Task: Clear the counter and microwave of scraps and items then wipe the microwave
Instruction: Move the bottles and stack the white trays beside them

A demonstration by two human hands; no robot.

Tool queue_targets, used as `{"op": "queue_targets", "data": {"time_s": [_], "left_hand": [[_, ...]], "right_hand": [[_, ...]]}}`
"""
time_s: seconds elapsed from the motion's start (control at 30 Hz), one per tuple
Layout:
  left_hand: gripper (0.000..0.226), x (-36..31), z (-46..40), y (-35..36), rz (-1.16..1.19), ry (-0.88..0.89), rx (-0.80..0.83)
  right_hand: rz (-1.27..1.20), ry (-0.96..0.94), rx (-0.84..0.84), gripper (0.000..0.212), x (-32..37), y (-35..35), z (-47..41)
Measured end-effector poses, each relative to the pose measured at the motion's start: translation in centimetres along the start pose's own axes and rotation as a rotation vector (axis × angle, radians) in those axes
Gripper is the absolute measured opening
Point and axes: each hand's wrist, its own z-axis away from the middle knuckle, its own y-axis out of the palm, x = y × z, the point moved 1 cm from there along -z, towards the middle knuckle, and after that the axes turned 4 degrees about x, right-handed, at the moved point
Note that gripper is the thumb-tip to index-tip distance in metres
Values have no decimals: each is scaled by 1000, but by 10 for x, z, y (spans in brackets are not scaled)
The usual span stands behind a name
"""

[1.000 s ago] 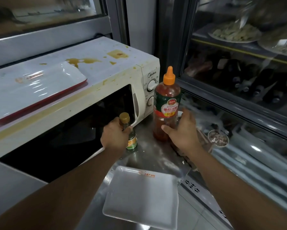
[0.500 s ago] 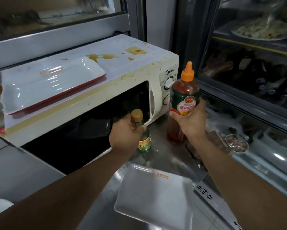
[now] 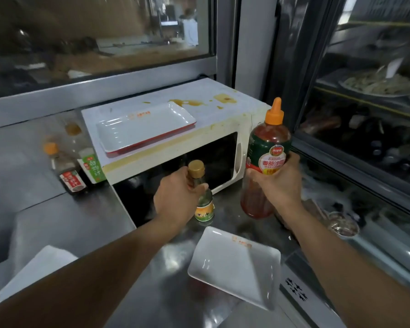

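Note:
A white microwave (image 3: 244, 124) stands on the steel counter (image 3: 80, 221), its top smeared with brown sauce stains (image 3: 187, 102). A white tray with a red rim (image 3: 144, 127) lies on top of it. My left hand (image 3: 178, 197) is closed around a small glass bottle with a gold cap (image 3: 202, 204) in front of the microwave door. My right hand (image 3: 277, 183) grips a tall red sauce bottle with an orange nozzle (image 3: 266, 150), lifted off the counter beside the microwave's right end.
A white square plate (image 3: 234, 263) lies on the counter near me. Two sauce bottles (image 3: 67, 171) and a green-labelled carton (image 3: 94, 168) stand left of the microwave. A glass-fronted display fridge (image 3: 365, 138) fills the right side. A small metal cup (image 3: 343, 226) sits by it.
My right hand has closed on the red sauce bottle and lifted it off the counter. My left hand has kept its hold on the small bottle. The view has pulled back and swung left.

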Motion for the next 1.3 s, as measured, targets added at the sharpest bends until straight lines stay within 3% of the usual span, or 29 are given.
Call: {"op": "queue_targets", "data": {"time_s": [0.33,0.73,1.07,1.3], "left_hand": [[26,25,49,-99,3,-20,-96],[37,91,68,-194,-9,-52,-180],[28,194,41,-295,-1,-15,-125],[24,263,11,-336,7,-35,-75]], "right_hand": [[9,-100,156,82,93,1,68],[35,-181,306,87,185,50,145],[39,-132,247,74,262,147,213],[20,-123,212,77,290,214,243]]}}
